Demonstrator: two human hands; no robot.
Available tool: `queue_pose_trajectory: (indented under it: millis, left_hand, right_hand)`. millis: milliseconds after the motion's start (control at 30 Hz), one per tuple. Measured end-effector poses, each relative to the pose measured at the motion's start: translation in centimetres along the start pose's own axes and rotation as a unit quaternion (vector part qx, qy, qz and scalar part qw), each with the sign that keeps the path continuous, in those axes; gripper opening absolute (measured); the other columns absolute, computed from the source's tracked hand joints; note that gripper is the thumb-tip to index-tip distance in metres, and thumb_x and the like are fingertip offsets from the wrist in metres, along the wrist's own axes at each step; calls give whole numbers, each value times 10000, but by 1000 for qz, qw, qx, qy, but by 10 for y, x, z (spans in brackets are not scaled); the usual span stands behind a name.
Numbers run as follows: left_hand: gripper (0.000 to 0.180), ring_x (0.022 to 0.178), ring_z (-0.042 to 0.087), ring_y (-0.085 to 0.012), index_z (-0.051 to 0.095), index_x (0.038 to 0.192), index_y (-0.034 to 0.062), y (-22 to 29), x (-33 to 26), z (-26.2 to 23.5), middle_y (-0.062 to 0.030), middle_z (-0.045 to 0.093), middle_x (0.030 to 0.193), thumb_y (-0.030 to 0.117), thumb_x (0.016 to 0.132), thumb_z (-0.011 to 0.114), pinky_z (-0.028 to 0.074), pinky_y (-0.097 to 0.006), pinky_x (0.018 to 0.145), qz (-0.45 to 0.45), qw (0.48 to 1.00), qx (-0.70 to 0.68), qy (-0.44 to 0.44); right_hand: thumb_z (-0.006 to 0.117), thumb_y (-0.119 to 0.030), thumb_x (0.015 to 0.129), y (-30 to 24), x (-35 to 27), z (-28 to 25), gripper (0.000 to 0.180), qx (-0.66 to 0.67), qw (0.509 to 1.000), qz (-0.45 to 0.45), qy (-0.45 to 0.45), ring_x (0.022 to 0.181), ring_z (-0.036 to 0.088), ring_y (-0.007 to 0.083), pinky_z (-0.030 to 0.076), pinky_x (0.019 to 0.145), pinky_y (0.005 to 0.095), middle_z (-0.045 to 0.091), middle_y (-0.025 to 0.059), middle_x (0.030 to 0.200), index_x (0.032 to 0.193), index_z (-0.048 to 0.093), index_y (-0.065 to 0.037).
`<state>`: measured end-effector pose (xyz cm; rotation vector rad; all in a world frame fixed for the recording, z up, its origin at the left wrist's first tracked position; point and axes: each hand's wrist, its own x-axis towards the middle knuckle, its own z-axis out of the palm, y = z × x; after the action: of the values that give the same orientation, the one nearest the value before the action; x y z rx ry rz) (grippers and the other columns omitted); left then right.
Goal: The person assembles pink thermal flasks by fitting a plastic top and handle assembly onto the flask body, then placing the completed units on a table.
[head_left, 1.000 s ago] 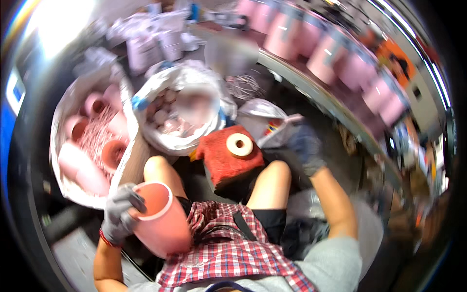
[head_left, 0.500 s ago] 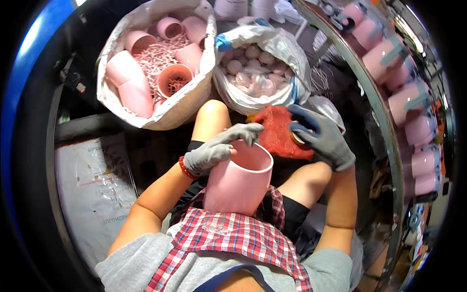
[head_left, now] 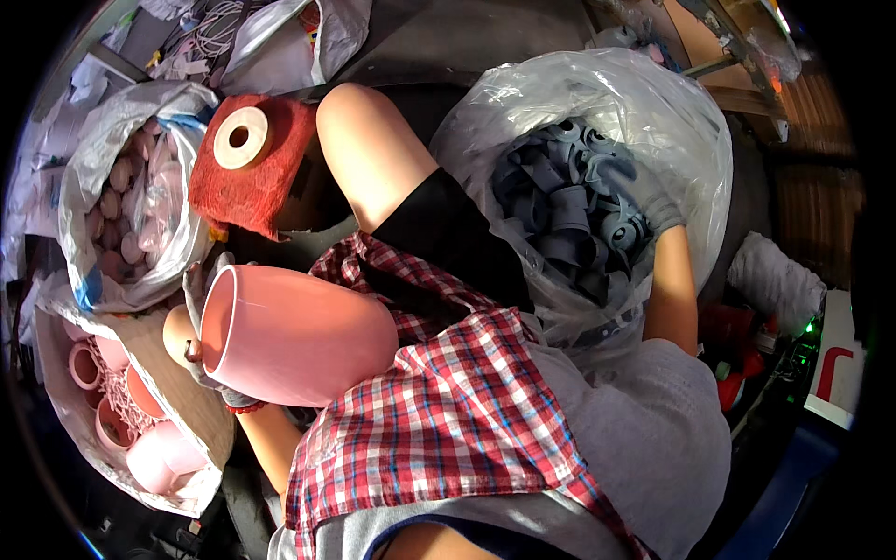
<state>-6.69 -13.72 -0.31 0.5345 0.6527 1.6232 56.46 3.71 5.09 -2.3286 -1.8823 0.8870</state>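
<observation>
My left hand (head_left: 198,308), in a grey glove, grips the rim of a large pink plastic cup (head_left: 294,336) lying on its side against my lap. My right hand (head_left: 635,191), also gloved, reaches into a clear plastic bag (head_left: 672,112) full of several grey-blue plastic parts (head_left: 560,215) and rests on them; whether it grips one I cannot tell. A red fibrous block with a cream ring on top (head_left: 250,168) sits by my left knee.
At the left, a clear bag (head_left: 103,140) holds small pale pink pieces. A white sack (head_left: 56,411) at the lower left holds several pink cups. A white roll (head_left: 775,280) lies at the right, with red items below it.
My right hand left the red block and moved right into the bag of grey parts. The pink cup tipped onto its side at my left. The view swung to the right.
</observation>
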Motion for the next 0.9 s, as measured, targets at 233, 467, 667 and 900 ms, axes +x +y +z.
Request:
queue_pose_trajectory:
  millis: [233,467,667,900]
  left_hand:
    - [685,1314,352,-351,295,1412,-16,12,33,50,-221,320,1454,352,868,490,252,-481,1091,-48,987,-52,-145]
    - [1006,1344,313,-273,230,1433,-27,3,14,94,-143,289,1475,668,776,542,248,-430,1105,-11,994,97,43]
    - [1049,1219,460,-247,348,1399,25,10,-15,116,-105,440,1374,727,673,633,398,-408,995,-41,955,275,99]
    - [1043,1285,382,-231,265,1417,54,18,-1,111,-89,390,1388,583,662,753,312,-397,1067,-16,980,193,34]
  right_hand:
    - [663,-487,757,56,44,74,723,-294,953,72,10,1161,504,385,409,994,391,479,246,1296,1291,451,-48]
    - [631,-412,804,57,122,74,608,-228,966,119,7,1166,531,339,437,962,436,569,195,1230,1307,475,-108]
    - [458,-270,931,105,186,104,422,-168,967,186,49,1194,520,287,403,995,421,501,179,1325,1325,461,-120]
    - [368,-476,908,74,141,94,564,-390,904,55,-168,1275,438,283,354,1032,413,438,124,1403,1340,481,-132]
